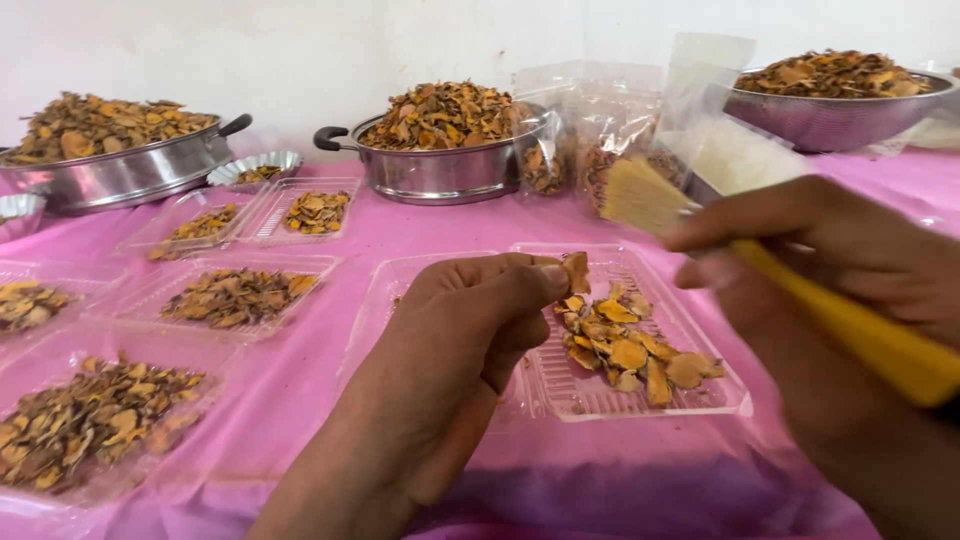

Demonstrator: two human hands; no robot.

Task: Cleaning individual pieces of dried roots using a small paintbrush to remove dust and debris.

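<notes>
While the left hand (470,320) pinches one dried orange slice (576,272) between thumb and fingertips, it holds it just above a clear plastic tray (570,385) bearing a small heap of similar slices (630,345). Beside it, the right hand (840,270) is closed around the yellow handle of a brush (700,235), its bristles raised near the slice. Steel pans (430,170) piled with dried slices stand behind on the pink tablecloth (420,230).

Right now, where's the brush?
In the head view, the yellow-handled brush is in the right hand, right of centre, bristles above the clear tray of dried slices.
</notes>
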